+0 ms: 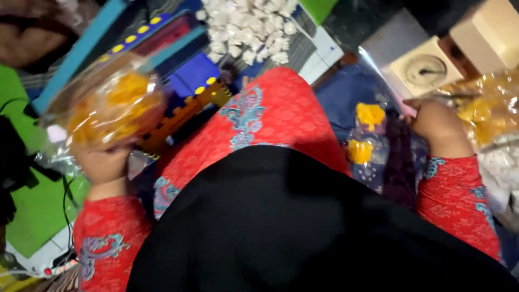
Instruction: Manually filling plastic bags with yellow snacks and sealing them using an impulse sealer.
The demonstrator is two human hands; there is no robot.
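Cluttered floor fills the view, strewn with coloured boards, cloth and bags, and the person sits among them in red patterned sleeves with black cloth across the lap. Left hand (105,165) is closed around the bottom of a clear bag (111,105) of orange flowers, holding it up at the left, above a green mat (32,216). Right hand (438,127) rests at the right with its fingers curled, and how wide it stands is blurred, so I cannot tell whether it grips anything. Just beside it lie two orange flowers (370,114) on clear plastic over blue cloth. A second bag (486,111) of orange flowers sits right of that hand. White pieces (248,27) are heaped at the top, and a cream dial scale (424,70) stands at upper right.
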